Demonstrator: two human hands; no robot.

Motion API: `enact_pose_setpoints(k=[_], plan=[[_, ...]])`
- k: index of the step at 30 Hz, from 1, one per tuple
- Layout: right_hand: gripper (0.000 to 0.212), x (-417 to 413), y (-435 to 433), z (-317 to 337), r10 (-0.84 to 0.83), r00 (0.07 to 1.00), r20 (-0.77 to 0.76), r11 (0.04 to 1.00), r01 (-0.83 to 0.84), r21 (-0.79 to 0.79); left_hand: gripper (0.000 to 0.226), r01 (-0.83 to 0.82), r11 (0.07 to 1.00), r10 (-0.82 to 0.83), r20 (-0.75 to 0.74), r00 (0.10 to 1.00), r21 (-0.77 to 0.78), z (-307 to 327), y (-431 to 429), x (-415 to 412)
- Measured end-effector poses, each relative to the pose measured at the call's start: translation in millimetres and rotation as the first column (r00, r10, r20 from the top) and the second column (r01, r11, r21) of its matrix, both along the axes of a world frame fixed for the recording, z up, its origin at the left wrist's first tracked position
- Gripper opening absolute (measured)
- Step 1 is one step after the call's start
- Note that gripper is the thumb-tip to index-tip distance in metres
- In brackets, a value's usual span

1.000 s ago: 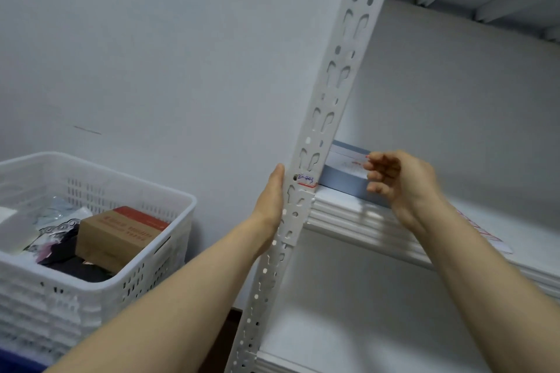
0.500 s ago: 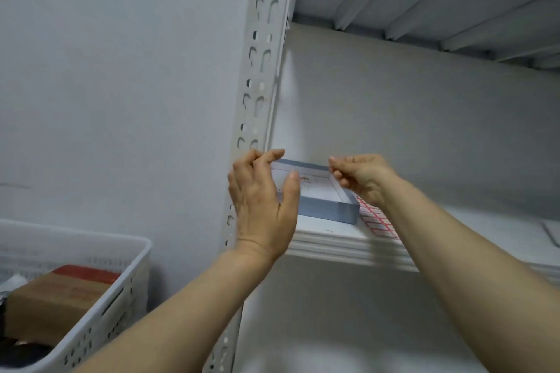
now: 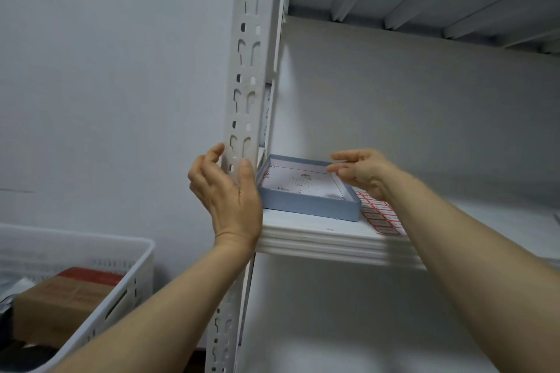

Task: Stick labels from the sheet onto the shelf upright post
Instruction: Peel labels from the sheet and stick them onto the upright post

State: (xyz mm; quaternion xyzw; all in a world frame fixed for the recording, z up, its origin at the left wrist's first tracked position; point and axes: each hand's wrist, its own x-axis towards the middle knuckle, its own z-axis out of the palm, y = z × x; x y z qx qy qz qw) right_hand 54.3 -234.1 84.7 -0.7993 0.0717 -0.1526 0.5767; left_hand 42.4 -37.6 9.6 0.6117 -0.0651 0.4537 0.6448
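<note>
the label sheet [image 3: 380,216] lies flat on the shelf [image 3: 318,241] right of centre, under the right wrist and clear of the fingers. the right hand [image 3: 363,174] holds its fingers loosely spread over the far corner of the shallow blue box [image 3: 306,204]. the left hand [image 3: 225,191] cups the upright post [image 3: 247,70], thumb on its face, fingers curled round its left edge (half a second ago it was raised before the box corner). the post is white, punched with keyhole slots; the labels are small red-bordered rectangles.
</note>
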Motion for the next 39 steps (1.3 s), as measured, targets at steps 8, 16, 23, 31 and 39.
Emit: enact_pose_setpoints(k=[8, 16, 23, 31, 39], plan=[[0.006, 7.4, 5.1, -13.9, -0.213, 0.951, 0.224, 0.911, 0.276, -0.307, 0.045, 0.276, 0.939, -0.334, -0.356, 0.873, -0.204, -25.1, 27.8, 18.2], [0.022, -58.1, 100.7, -64.7, 0.145, 0.739, 0.658, 0.831, 0.270, -0.486, 0.053, 0.615, 0.768, -0.625, -0.425, 0.655, -0.181, -39.3, 45.7, 11.9], [0.054, -45.2, 154.5, -91.4, 0.095, 0.947, 0.308, 0.993, -0.070, -0.092, 0.072, 0.759, 0.618, -0.764, -0.385, 0.518, -0.204, -38.3, 53.1, 12.7], [0.033, -27.0, 172.8, -76.6, 0.029, 0.957, 0.289, 0.999, -0.020, -0.036, 0.074, 0.768, 0.573, -0.813, -0.318, 0.488, -0.286, -43.9, 54.3, 19.3], [0.027, -22.6, 179.4, -86.8, -0.041, 0.930, 0.365, 0.994, 0.074, -0.077, 0.074, 0.780, 0.555, -0.824, -0.316, 0.470, -0.288, -49.8, 53.6, 23.8]])
